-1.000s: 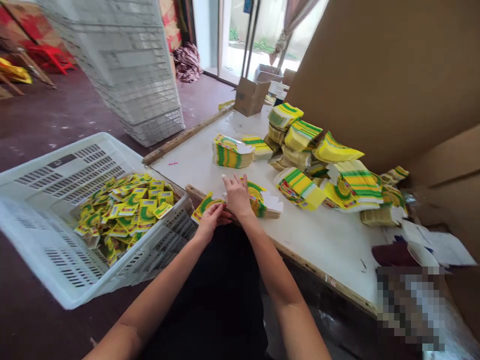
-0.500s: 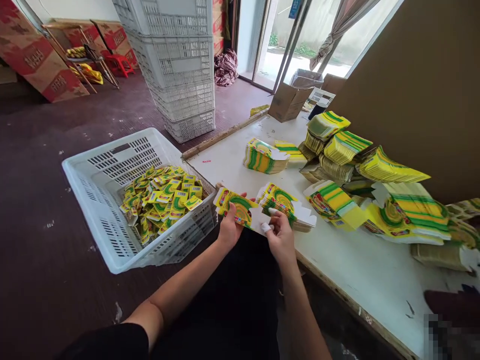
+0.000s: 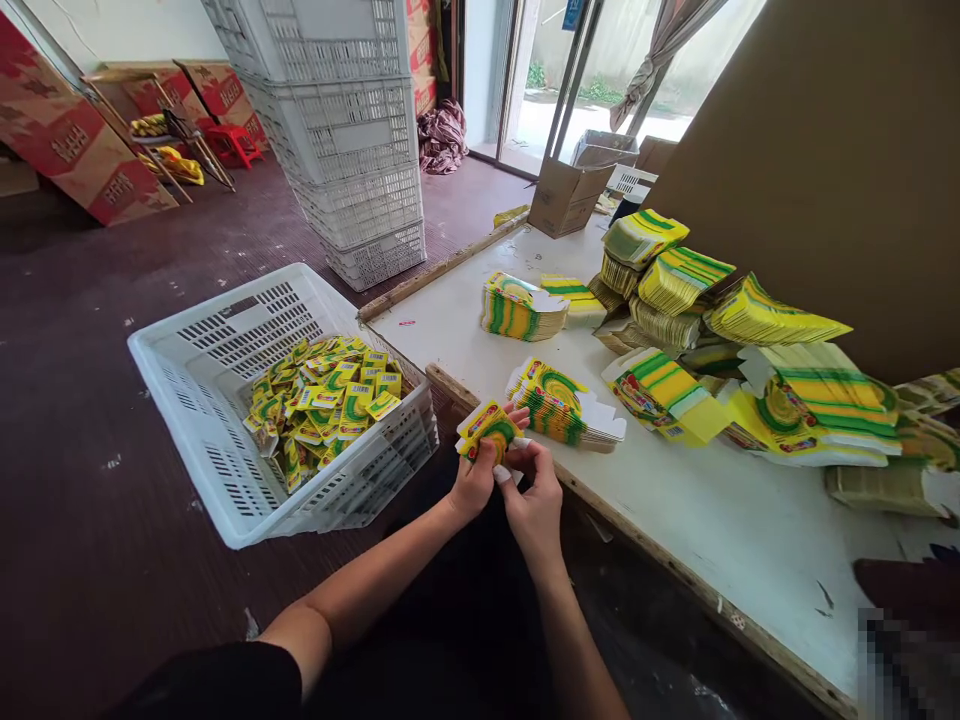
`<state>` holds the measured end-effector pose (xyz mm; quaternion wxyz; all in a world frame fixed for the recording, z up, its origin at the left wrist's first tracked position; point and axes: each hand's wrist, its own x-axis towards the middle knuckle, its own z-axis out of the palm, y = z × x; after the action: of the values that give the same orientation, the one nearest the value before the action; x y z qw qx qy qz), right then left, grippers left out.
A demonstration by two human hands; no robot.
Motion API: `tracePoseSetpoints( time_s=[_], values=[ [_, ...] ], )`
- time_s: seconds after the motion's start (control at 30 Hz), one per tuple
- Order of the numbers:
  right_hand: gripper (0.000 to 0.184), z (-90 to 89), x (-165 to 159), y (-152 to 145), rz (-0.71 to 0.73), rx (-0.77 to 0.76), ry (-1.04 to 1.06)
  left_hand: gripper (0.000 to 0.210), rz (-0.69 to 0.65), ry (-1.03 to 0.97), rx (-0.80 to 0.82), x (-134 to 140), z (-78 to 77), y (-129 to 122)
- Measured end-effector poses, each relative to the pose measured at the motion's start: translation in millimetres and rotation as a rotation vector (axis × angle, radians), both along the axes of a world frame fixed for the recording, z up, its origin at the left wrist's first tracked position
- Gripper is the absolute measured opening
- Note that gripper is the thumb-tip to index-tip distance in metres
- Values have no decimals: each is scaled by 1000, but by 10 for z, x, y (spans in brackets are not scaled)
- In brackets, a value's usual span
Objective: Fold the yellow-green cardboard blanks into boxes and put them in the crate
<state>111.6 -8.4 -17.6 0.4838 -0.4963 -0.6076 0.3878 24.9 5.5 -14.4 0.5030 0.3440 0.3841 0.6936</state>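
A small yellow-and-green printed carton (image 3: 487, 428) is between my two hands, just off the table's near edge. My left hand (image 3: 476, 480) is closed on it, thumb across the printed face and fingers behind. At its right end, my right hand (image 3: 534, 485) pinches the carton's end; white wraps cover the thumb and a fingertip. My fingers partly hide that end. Close by on the table lies a fanned stack of flat cartons (image 3: 559, 405) with white flaps. To the left, a white plastic crate (image 3: 225, 520) holds a heap of folded cartons (image 3: 330, 410).
On the white table (image 3: 675, 520) stand another carton stack (image 3: 517, 310) and large piles of flat cartons (image 3: 825, 400). A cardboard box (image 3: 566, 195) sits at the far end. Stacked crates (image 3: 352, 140) rise from the floor behind. A wooden strip (image 3: 675, 570) edges the table.
Both hands have drawn closer together and away from the flat stack. The carton, earlier stretched out flat with its white flap showing, now looks shorter, its right end tucked among my fingers.
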Motion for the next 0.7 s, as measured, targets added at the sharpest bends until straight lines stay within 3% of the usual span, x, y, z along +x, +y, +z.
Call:
tracePoseSetpoints(
  time_s=[0.17, 0.33, 0.57, 0.7],
  values=[
    [30, 3, 33, 23, 26, -209, 267, 76, -62, 100, 136, -15, -81, -37],
    [36, -31, 22, 9, 0, -281, 361, 74, -85, 127, 155, -42, -123, -46],
    [33, -56, 32, -86, -70, -139, 299, 85, -73, 82, 111, 6, -84, -39],
    [46, -88, 59, -84, 54, -132, 408, 85, -76, 20, 61, 26, -28, -48]
  ],
)
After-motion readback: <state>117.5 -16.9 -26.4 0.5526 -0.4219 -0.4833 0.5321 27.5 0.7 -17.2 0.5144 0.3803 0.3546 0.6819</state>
